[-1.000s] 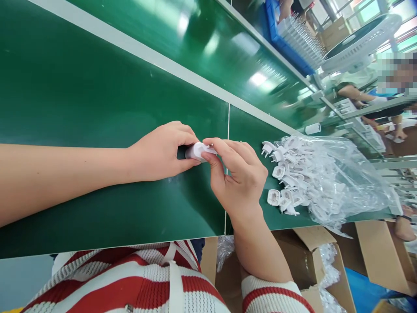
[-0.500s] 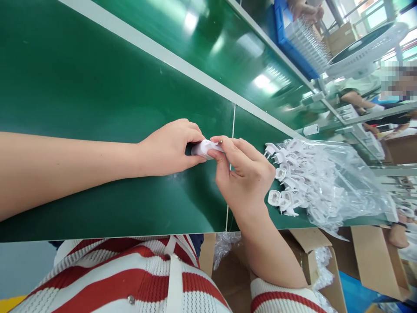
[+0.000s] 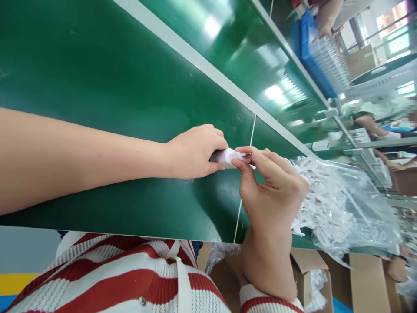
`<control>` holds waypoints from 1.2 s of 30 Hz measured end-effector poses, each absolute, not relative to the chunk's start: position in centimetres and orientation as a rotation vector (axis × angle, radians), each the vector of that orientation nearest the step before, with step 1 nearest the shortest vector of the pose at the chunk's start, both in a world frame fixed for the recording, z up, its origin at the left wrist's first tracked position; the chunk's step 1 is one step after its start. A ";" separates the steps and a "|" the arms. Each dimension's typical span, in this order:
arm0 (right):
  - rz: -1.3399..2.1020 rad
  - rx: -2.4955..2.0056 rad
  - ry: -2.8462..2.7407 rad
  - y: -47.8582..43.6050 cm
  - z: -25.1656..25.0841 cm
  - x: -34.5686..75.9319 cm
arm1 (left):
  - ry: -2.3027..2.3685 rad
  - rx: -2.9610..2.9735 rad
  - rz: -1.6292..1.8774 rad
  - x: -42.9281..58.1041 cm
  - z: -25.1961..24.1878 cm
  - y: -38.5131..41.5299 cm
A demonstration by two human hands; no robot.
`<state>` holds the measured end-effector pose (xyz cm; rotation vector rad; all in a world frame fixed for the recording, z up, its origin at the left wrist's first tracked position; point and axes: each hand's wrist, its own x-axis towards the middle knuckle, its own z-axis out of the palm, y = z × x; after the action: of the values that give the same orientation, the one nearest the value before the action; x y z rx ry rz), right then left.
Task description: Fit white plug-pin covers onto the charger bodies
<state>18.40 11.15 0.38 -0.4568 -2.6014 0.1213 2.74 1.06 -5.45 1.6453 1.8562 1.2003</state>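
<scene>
Above the green table, my left hand [image 3: 198, 151] is closed round the body of a small white plug adapter [image 3: 230, 157]. The thumb and fingers of my right hand [image 3: 272, 178] pinch the adapter's right end, where a metal-tipped pin sticks out. Both hands touch the same adapter, and part of its body is hidden by my fingers. To the right of my right hand, many white plug parts [image 3: 317, 195] lie in a heap on a clear plastic bag [image 3: 368, 204].
Cardboard boxes [image 3: 368, 278] with plastic wrap stand below the table's front edge. A pale rail [image 3: 202, 61] crosses the green table [image 3: 97, 78]. Beyond it are a blue tray [image 3: 304, 39] of clear pieces, a white fan [image 3: 384, 82] and other people's arms.
The view has shifted, and both hands with the adapter appear farther right and slightly lower. My right hand has turned and now covers part of the white heap.
</scene>
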 end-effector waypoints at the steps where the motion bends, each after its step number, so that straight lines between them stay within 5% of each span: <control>1: 0.100 -0.456 -2.588 11.1 0.3 18.4 | 1.854 1.653 1.193 2.7 -5.4 1.1; 13: -0.139 -0.470 -2.760 11.3 2.1 18.5 | 1.893 1.677 1.129 2.9 -5.1 1.1; 22: 0.186 -0.483 -2.608 11.0 -0.4 18.8 | 1.760 1.653 1.351 2.9 -5.6 0.7; 26: 0.648 -0.572 -2.477 13.5 -0.5 19.9 | 1.778 1.565 1.339 3.1 -4.8 0.5; 32: 0.493 -1.049 -2.488 20.5 0.5 21.2 | 2.064 1.317 1.255 -0.8 -2.7 2.8; 36: 0.783 -1.056 -2.637 20.6 -0.3 20.7 | 2.383 1.258 1.297 -8.3 -2.5 6.7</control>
<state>20.71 20.64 -0.33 -1.0562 -2.6365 0.7827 -8.27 6.75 -2.50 1.2578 2.3826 1.2966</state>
